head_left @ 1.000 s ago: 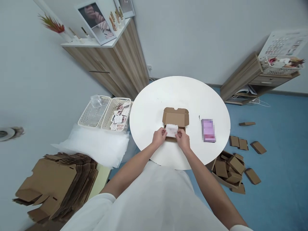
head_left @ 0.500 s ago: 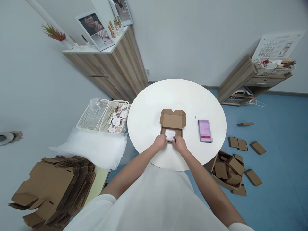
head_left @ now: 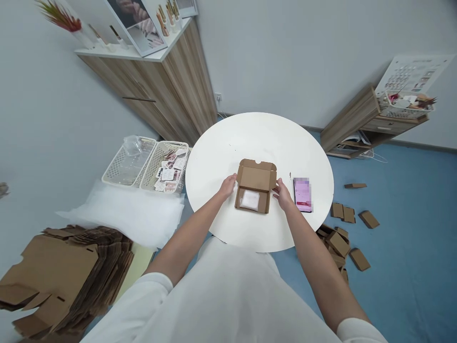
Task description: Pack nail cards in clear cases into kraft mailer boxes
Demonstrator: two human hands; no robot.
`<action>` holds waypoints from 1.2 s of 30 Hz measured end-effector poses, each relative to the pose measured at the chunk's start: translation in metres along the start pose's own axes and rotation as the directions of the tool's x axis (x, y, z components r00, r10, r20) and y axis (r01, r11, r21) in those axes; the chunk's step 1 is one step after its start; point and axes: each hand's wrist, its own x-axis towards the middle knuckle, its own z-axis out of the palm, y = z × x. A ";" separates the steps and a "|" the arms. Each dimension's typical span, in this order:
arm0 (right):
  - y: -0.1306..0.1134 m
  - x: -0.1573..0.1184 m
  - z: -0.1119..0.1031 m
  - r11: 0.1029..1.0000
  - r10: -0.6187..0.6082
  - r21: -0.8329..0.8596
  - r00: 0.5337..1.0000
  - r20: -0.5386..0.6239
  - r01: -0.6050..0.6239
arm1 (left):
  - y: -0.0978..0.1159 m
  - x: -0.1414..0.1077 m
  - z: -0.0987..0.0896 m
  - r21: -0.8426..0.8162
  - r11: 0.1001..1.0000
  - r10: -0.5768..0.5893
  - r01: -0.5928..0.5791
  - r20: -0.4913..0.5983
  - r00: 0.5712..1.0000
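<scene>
An open brown cardboard box (head_left: 255, 177) sits on the round white table (head_left: 214, 152), its lid tilted back. Inside its tray lies a white wrapped packet (head_left: 250, 200). At the lid's left edge is my left hand (head_left: 228, 185), its fingers close to the cardboard; whether they grip it is too small to tell. On the other side my right hand (head_left: 283, 194) has its fingers apart beside the box's right edge, holding nothing. A phone with a pink, blurred screen (head_left: 303, 194) lies to the right of that hand.
Two white baskets, one with cards (head_left: 167, 174), stand left of the table above white wrapping sheets (head_left: 132, 209). Flat brown cardboard (head_left: 53, 271) is stacked at the lower left. Folded boxes (head_left: 337, 243) lie on the blue floor at right. A wooden cabinet (head_left: 171, 85) stands behind.
Both hands have left the packet and moved outward and up to the sides of the lid. The packet now rests in the tray unheld. The view has shifted slightly.
</scene>
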 end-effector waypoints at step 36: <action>0.023 -0.047 -0.011 0.972 -0.061 -0.211 0.977 0.206 0.106 | -0.025 -0.043 -0.012 0.173 0.984 0.008 -0.047 0.216 0.976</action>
